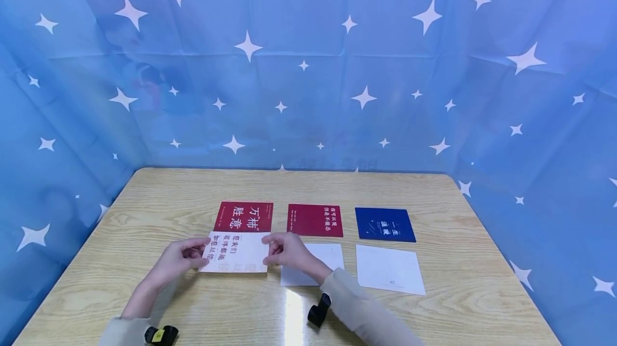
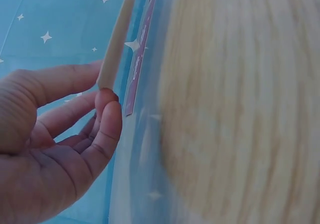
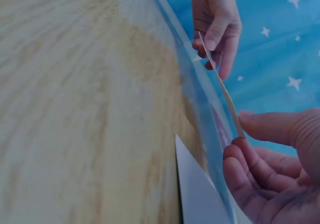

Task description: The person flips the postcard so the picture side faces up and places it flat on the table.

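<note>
Between my two hands is a white card (image 1: 241, 252) with rows of dark printed characters, held above the table. My left hand (image 1: 174, 261) pinches its left edge between thumb and fingers. At the opposite edge, my right hand (image 1: 292, 254) grips the card the same way. Seen from the left wrist, the card (image 2: 119, 39) appears nearly edge-on at the fingertips (image 2: 107, 102). In the right wrist view the card (image 3: 223, 89) is a thin slanting strip spanning both hands. Behind it lies a red card (image 1: 245, 215) with white characters, its near part overlapped by the held card.
A dark red card (image 1: 315, 220) and a blue card (image 1: 385, 224) lie along the back row of the wooden table (image 1: 168, 190). In front of them are two white cards, one (image 1: 332, 255) partly behind my right hand and one (image 1: 390, 269) further right. A starry blue curtain (image 1: 308, 94) surrounds the table.
</note>
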